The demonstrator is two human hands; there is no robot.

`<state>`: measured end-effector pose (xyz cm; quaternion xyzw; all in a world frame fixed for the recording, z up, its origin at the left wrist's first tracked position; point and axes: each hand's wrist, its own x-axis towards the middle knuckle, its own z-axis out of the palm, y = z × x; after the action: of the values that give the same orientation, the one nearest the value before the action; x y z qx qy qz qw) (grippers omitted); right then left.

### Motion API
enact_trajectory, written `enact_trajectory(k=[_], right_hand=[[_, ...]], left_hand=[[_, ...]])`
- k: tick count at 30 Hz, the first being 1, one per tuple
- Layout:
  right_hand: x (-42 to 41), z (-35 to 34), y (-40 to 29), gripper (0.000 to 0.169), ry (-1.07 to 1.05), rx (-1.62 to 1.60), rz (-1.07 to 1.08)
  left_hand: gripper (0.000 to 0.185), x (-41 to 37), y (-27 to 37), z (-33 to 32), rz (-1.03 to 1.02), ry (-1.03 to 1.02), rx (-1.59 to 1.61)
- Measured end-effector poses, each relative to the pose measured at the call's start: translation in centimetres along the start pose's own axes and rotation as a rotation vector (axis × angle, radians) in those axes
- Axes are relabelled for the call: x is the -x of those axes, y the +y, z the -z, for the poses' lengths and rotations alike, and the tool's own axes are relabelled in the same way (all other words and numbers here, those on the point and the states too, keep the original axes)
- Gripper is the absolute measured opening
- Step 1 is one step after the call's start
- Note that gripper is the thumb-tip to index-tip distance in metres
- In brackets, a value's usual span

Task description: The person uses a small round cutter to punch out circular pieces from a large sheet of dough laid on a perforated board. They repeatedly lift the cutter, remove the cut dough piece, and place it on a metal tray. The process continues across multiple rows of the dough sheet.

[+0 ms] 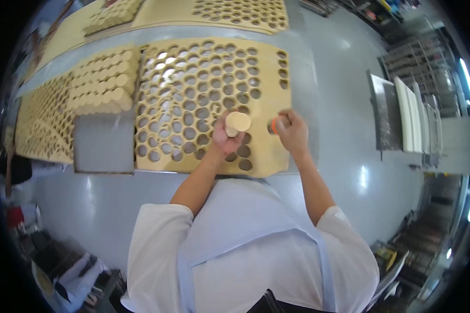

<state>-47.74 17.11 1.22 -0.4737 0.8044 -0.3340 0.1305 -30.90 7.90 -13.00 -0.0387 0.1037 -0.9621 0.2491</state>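
Note:
My left hand [228,137] grips a short stack of round dough discs [238,122] above the rolled dough sheet [270,152]. To its right, my right hand [294,131] holds a round cutter with an orange rim [273,126] over the sheet's uncut right part. Rows of round holes run through most of the sheet, with the metal table showing through them. A short column of holes also lines its far right edge. Thin dough webs on the left of the sheet are stretched and torn. The cutter's lower edge is blurred.
Left of the sheet, stacked dough discs [102,82] cover the far part of a metal tray [103,143]. Another perforated dough sheet [43,133] lies beyond it. More cut dough [243,13] and disc stacks [113,15] lie across the table. Racks [413,58] and upright trays [387,113] stand to the right.

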Motion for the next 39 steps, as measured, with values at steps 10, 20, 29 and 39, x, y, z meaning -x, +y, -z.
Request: enact_trajectory(k=[10, 20, 29, 39], right_hand=[[3.3, -1.0, -10.8, 0.049, -0.612, -0.121, 0.536], [2.9, -7.7, -17.2, 0.045, -0.968, -0.667, 0.808], [5.6, -20.7, -28.5, 0.113, -1.440, -1.526, 0.289], [3.4, -34.2, -38.2, 0.075, -0.966, -0.248, 0.491]], left_hand=[[0.043, 9.6, 0.3, -2.4, -0.164, 0.186, -0.344], [0.062, 19.1, 2.0, -12.2, -0.541, 0.349, -0.834], [0.115, 29.0, 15.0, -22.3, -1.209, 0.195, -2.450], [0.145, 38.9, 29.6, -20.0, -1.089, 0.573, -1.744]])
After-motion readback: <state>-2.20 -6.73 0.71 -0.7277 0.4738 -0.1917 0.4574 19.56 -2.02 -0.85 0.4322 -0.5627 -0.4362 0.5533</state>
